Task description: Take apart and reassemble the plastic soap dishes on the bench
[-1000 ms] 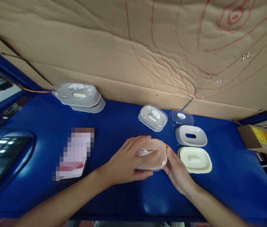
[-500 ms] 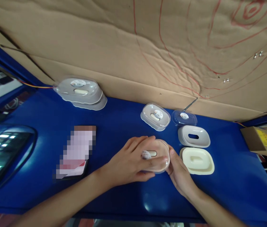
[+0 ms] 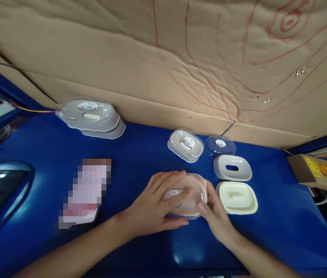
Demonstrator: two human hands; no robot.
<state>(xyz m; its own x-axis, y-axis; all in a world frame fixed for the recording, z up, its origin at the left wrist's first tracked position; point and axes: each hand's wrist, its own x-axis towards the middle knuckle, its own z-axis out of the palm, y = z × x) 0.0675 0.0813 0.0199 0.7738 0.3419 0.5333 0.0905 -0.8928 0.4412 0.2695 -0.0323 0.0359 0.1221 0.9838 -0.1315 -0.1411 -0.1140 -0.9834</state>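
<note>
A lidded soap dish [image 3: 196, 191], pinkish under a clear plastic cover with a round sticker, lies between my two hands at the middle front. My left hand [image 3: 152, 206] is wrapped over its left side, fingers across the cover and partly hiding the sticker. On the right, my right hand [image 3: 218, 216] grips the dish's edge, thumb at the front corner and fingers behind. Just right of it stand a cream soap tray [image 3: 235, 208] and, behind that, a light grey dish [image 3: 244, 172] with an oblong slot. A loose clear lid [image 3: 220, 150] lies farther back.
Another lidded soap dish [image 3: 177, 143] sits behind my hands, and stacked lidded dishes [image 3: 96, 125] stand back left. A phone [image 3: 86, 193] with a blurred screen lies left on the blue table [image 3: 140, 150]. Cardboard [image 3: 123, 69] walls the back; a small box [image 3: 311, 170] is far right.
My right thumb has come round onto the dish's front corner. The pale slot piece seen through the cover is hidden now. The view has shifted slightly.
</note>
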